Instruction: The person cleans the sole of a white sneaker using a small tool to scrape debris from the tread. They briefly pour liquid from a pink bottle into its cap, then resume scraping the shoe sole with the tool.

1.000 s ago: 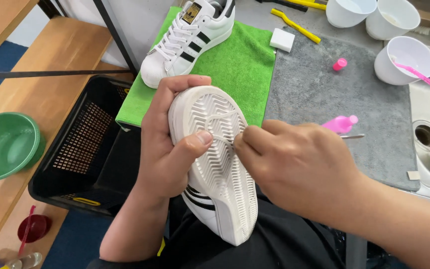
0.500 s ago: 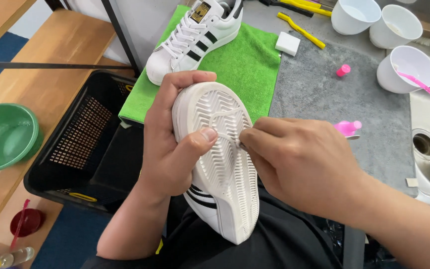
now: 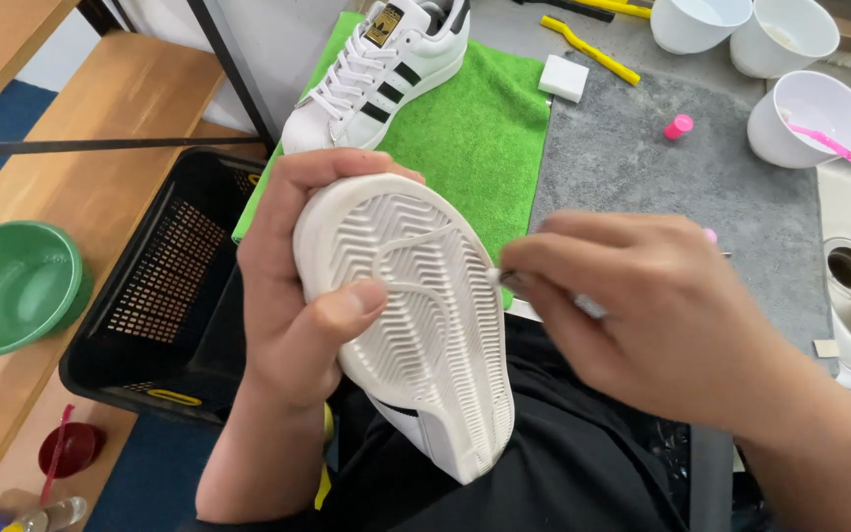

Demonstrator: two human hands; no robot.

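Left hand point(image 3: 297, 305) wrapped around upturned white sneaker point(image 3: 411, 315), thumb pressed on ribbed sole, fingers curled over toe. Shoe over lap, in front of counter point(image 3: 642, 177); long axis runs toe up-left to heel down-right. Right hand point(image 3: 652, 315) pinching thin metal pick point(image 3: 504, 278), tip touching sole's right edge at mid-length. Right hand nearer that edge. Second sneaker point(image 3: 376, 74) on green towel point(image 3: 465, 138) beyond; black crate point(image 3: 164, 286) left.

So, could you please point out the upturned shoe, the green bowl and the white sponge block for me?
upturned shoe point(image 3: 416, 305), head view, middle of its ridged sole
green bowl point(image 3: 12, 286), head view, inside of the bowl
white sponge block point(image 3: 563, 77), head view, its top face
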